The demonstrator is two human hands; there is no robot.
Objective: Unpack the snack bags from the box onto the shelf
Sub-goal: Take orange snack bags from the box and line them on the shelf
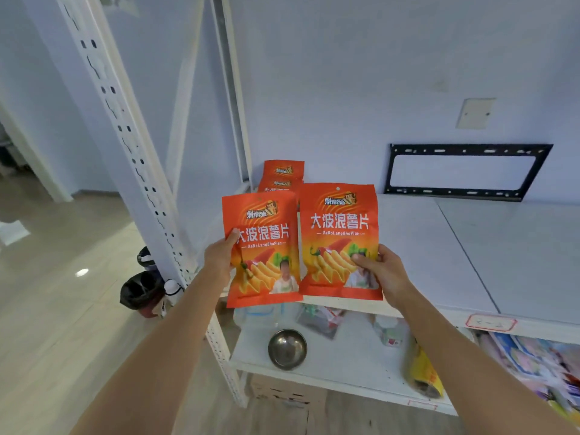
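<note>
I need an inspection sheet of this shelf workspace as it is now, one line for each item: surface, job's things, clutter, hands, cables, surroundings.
Surface: white upper shelf board, mostly bare on its right part.
Job's things: two orange snack bags held up side by side, left-held bag and right-held bag; more orange bags already on the shelf behind them. The box is not clearly seen.
Clutter: round metal bowl, yellow roll and blurred packets on the lower shelf.
Hands: left hand grips one bag, right hand grips the other.
Cables: nothing seen.
Surroundings: white slotted upright post, black wall bracket, black-lined bin on the floor.
</note>
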